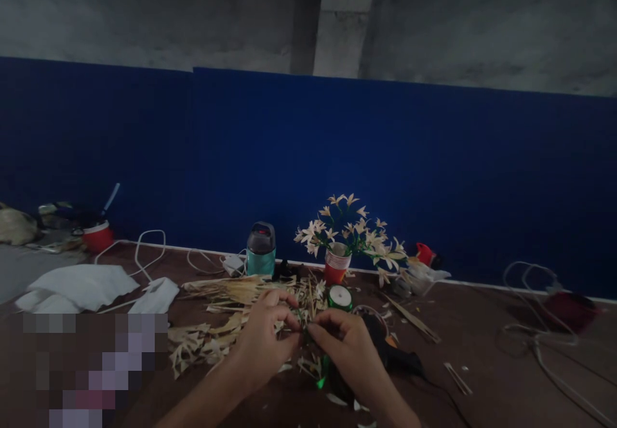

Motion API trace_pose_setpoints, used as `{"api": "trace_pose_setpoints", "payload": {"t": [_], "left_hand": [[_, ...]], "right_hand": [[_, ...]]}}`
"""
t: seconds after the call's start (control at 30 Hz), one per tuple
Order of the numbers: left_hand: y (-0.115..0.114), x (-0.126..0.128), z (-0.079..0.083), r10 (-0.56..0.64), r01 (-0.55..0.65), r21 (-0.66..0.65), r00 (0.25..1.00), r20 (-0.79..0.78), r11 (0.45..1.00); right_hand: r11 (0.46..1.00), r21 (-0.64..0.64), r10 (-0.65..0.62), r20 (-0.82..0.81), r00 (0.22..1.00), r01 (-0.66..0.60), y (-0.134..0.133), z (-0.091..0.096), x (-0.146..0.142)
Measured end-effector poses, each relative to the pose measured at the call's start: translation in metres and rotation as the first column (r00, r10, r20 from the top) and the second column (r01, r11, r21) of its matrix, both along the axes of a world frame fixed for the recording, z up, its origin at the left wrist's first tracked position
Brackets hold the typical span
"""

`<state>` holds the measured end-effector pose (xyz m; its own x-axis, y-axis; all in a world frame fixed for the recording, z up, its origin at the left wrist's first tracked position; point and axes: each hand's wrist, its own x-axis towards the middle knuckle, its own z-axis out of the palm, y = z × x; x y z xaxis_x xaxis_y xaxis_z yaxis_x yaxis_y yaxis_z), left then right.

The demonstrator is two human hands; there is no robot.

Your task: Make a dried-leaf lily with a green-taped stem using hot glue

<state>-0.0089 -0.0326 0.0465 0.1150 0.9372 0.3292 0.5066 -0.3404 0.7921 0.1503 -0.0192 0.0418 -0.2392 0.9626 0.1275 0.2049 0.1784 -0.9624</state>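
The head view shows, at left, pale dried husk strips (226,290) on the brown worktop (477,325). Beside them the left hand (270,328) pinches a thin dark-green stem (302,320). The stem lies between both hands' fingertips, equally near each; its long axis seems to slant away from the person, though dimness blurs it. The right hand (344,341), thumb against forefinger, pinches it too, near a round green-and-white spool (340,297).

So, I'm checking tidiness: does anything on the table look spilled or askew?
Yes, the pale dried scraps lie scattered beside the left hand, loose at varied angles rather than gathered. I see no spilled liquid.
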Motion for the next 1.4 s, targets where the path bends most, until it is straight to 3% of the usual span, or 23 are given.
{"api": "trace_pose_setpoints", "payload": {"t": [0.17, 0.27, 0.5, 0.67, 0.87, 1.03, 1.17, 1.4], "left_hand": [[-0.003, 0.001, -0.003, 0.112, -0.075, 0.165, 0.968, -0.226, 0.983], [-0.003, 0.001, -0.002, 0.109, -0.065, 0.167, 0.957, -0.27, 0.984], [0.004, -0.004, -0.008, -0.077, 0.083, 0.018, 0.973, -0.218, 0.996], [0.004, -0.003, -0.007, -0.018, 0.012, -0.023, 0.958, -0.285, 1.0], [0.001, 0.002, -0.009, 0.041, -0.044, -0.007, 0.968, -0.248, 0.999], [0.002, 0.007, -0.008, 0.088, -0.095, -0.063, 0.99, -0.108, 0.993], [0.003, 0.009, -0.013, 0.143, -0.144, -0.019, 0.988, -0.053, 0.989], [0.005, 0.009, -0.023, 0.167, -0.161, 0.074, 0.983, -0.082, 0.984]], "right_hand": [[0.996, -0.085, -0.008, -0.051, 0.999, 0.003, 0.006, -0.011, -0.004], [0.996, -0.089, -0.006, -0.071, 0.997, 0.0, 0.008, -0.017, -0.005], [0.999, 0.046, -0.006, 0.041, 0.999, 0.004, 0.005, -0.016, -0.007], [0.986, 0.165, -0.059, 0.178, 0.982, 0.03, 0.0, -0.012, -0.007], [0.947, 0.316, -0.138, 0.261, 0.955, 0.051, 0.0, -0.014, -0.006], [0.969, 0.244, -0.069, 0.148, 0.987, 0.031, 0.007, -0.017, -0.002], [0.986, 0.161, -0.046, 0.078, 0.996, 0.033, 0.008, -0.017, -0.002], [0.931, 0.358, -0.14, 0.172, 0.975, 0.07, 0.004, -0.018, -0.006]]}}
